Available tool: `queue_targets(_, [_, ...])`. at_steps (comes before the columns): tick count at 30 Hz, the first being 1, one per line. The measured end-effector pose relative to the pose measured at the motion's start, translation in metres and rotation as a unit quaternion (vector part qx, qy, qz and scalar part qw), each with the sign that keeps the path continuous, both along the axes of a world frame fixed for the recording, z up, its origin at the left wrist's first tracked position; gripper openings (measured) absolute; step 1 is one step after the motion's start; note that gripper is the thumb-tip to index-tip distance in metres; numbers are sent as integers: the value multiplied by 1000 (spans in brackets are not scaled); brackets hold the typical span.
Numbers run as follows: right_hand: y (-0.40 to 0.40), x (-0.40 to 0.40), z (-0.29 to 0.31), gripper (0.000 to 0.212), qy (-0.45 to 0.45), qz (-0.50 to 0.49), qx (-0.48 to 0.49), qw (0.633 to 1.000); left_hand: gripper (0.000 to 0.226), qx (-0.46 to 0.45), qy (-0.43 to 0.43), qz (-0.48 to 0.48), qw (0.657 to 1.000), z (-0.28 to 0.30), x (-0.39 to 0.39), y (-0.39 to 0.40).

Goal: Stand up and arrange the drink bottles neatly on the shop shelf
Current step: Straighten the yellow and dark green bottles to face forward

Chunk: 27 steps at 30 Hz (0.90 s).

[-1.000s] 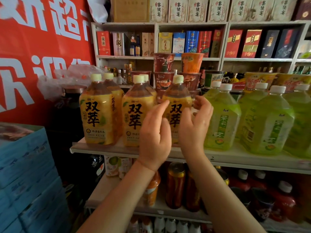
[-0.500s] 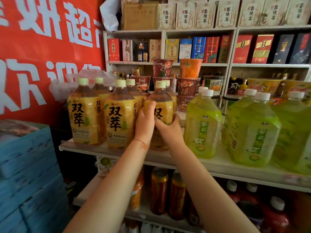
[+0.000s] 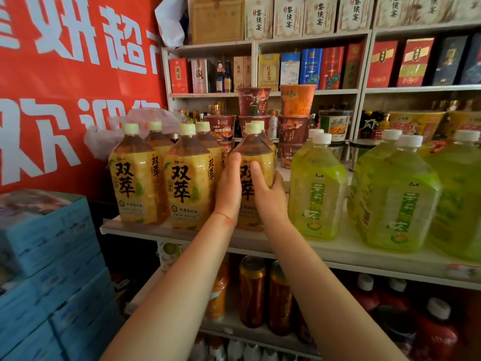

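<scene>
Since half a second ago: little moved, both hands still clasping same yellow tea bottle (image 3: 257, 162), third in front row. Head view: left hand (image 3: 228, 190) flat along bottle's left side, fingers straight; right hand (image 3: 269, 195) curled round right side. Bottle upright on shop shelf (image 3: 338, 252), amber drink filling it to shoulder, beside two matching bottles (image 3: 138, 175) and green tea jugs (image 3: 316, 188).
</scene>
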State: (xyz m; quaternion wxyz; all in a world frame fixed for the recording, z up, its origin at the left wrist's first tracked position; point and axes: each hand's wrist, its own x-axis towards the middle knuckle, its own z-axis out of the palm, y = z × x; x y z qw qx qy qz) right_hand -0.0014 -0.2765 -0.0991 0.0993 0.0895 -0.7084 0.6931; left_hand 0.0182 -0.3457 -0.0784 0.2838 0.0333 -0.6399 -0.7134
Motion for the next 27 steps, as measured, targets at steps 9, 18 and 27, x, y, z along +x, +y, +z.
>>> queue_targets(9, [2, 1, 3, 99, -15, -5, -1, 1000, 30, -25, 17, -34, 999, -10, -2, -3])
queue_targets(18, [6, 24, 5, 88, 1, -1, -15, 1000, 33, -36, 67, -22, 997, -22, 15, -7])
queue_targets(27, [8, 48, 11, 84, -44, 19, -48, 998, 58, 5, 78, -46, 996, -22, 29, -10])
